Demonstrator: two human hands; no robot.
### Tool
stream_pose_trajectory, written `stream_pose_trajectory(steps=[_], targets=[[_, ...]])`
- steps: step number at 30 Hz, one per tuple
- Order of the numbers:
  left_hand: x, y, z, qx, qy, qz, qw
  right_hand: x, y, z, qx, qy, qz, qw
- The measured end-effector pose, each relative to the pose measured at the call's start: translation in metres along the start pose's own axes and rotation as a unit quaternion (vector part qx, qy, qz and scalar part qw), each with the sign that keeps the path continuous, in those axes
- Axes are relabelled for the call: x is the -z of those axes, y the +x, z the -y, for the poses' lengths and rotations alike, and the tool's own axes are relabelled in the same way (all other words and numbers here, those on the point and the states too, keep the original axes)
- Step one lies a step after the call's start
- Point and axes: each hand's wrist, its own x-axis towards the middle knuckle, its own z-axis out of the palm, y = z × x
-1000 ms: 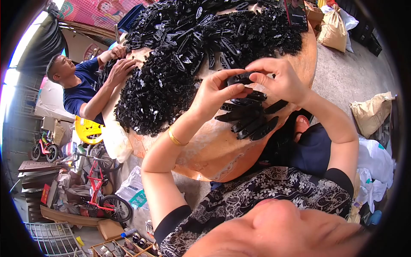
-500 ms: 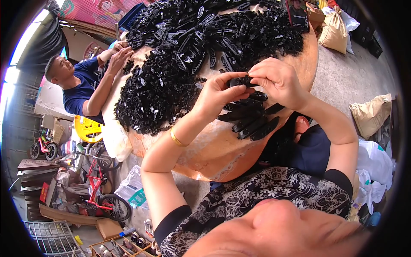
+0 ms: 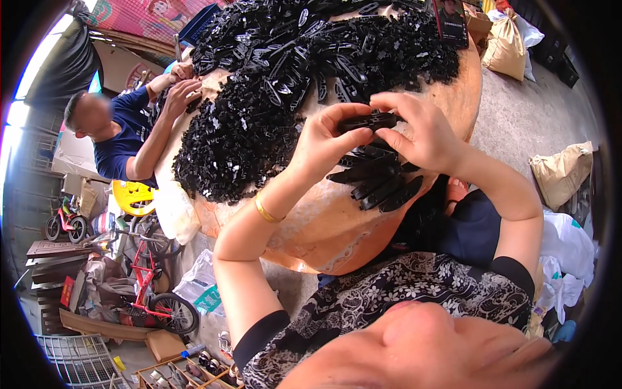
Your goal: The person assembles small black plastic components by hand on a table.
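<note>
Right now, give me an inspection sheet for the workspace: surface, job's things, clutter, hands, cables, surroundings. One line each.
Surface: peach-orange covered table, largely heaped with black pieces.
Job's things: black part held up; smooth elongated pieces clustered near the hands; small pieces heaped to their left; longer outlined pieces beyond.
Clutter: dark panel at the table's far right.
Hands: left hand pinches the black part; right hand is at its right end, how firmly unclear.
Cables: nothing seen.
Surroundings: a co-worker's hands at the far left of the table; red bicycle on the left floor; beige sack on the right floor.
</note>
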Motion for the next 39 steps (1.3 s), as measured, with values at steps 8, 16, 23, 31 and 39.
stream_pose_trajectory(steps=[8, 16, 23, 31, 39], targets=[[-0.008, -0.005, -0.001, -0.084, 0.234, -0.019, 0.968, 0.009, 0.0, -0.016, -0.06, 0.036, 0.118, 0.991], [0.015, 0.021, 0.001, -0.175, 0.42, -0.014, 0.89, 0.021, -0.007, -0.045, -0.09, -0.127, 0.171, 0.973], [0.072, 0.045, 0.018, -0.1, 0.752, -0.196, 0.622, 0.005, -0.01, -0.043, -0.018, -0.239, 0.187, 0.953], [0.074, 0.046, 0.03, -0.143, 0.726, -0.188, 0.646, 0.002, -0.007, -0.04, -0.02, -0.123, 0.108, 0.986], [0.054, 0.035, 0.004, -0.063, 0.041, -0.158, 0.985, 0.007, 0.0, -0.036, -0.091, 0.096, 0.012, 0.991]])
